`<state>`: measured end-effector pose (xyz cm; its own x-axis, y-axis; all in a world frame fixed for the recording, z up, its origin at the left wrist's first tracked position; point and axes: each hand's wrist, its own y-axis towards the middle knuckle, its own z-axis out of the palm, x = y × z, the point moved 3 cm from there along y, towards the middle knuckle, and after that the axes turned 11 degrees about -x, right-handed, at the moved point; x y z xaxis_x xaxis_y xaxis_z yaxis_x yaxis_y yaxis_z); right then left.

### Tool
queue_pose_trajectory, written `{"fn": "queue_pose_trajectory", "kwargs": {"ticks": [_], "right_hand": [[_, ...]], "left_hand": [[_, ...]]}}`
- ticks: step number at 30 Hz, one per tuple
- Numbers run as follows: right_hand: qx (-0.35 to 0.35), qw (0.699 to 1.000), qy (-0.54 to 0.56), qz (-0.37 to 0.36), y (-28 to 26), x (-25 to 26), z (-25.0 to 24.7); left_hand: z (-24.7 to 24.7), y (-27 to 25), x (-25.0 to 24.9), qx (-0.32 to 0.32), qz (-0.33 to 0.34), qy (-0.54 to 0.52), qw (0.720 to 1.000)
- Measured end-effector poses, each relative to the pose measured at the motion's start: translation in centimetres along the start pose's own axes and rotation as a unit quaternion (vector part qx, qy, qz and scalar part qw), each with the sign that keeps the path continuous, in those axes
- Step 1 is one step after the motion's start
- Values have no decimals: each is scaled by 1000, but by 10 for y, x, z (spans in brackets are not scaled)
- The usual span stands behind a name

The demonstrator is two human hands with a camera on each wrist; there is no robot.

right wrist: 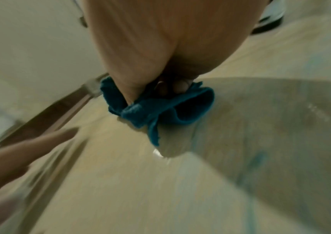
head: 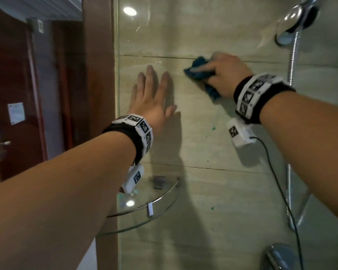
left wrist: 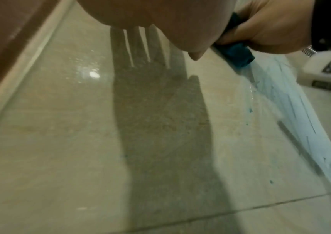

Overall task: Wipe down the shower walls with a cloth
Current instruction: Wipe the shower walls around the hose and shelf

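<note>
Beige tiled shower wall (head: 213,133) fills the middle and right of the head view, with a dark red door (head: 12,94) at the far left carrying a pale notice (head: 16,113) whose print is too small to read. Next comes a brown wooden frame (head: 98,75) at the wall's left edge. At centre left the left hand (head: 154,98) lies flat on the tile, fingers straight and spread, holding nothing. Below it, a glass corner shelf (head: 160,197) sits low in the frame. Both wrists wear bands of black-and-white square marker patterns, with no readable lettering. Right of centre, the right hand (head: 226,75) grips a bunched blue cloth (head: 199,72), fingers curled round it, pressing it on the tile just below a grout line. At the upper right, a chrome shower head (head: 299,18) hangs, with its hose (head: 292,61) running down.
</note>
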<state>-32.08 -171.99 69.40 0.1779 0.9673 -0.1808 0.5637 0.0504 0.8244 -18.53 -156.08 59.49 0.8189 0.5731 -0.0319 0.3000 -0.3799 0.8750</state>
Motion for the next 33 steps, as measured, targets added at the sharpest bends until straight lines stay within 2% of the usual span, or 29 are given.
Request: {"fn": "queue_pose_trajectory", "kwargs": {"ticks": [4,8,13,19,24,33], "right_hand": [[-83,989,89,88,14,-36,-35],[-100,984,121,85,14,-39,-39],[-84,983,142,78,13,-43,-40],[-75,994,54,51,5,-52,-30],[-53,997,39,51,-2,-59,-22],[-5,994,97,55,-61,-44,15]], "left_hand": [[8,20,-10,-60,-12,-12,998],[27,25,-13,-109,-37,-8,993],[40,24,-12,-156,-38,24,987],[45,23,-10,-163,-30,30,986],[45,22,-12,-161,-33,34,986],[47,18,-17,-162,-61,30,984]]}}
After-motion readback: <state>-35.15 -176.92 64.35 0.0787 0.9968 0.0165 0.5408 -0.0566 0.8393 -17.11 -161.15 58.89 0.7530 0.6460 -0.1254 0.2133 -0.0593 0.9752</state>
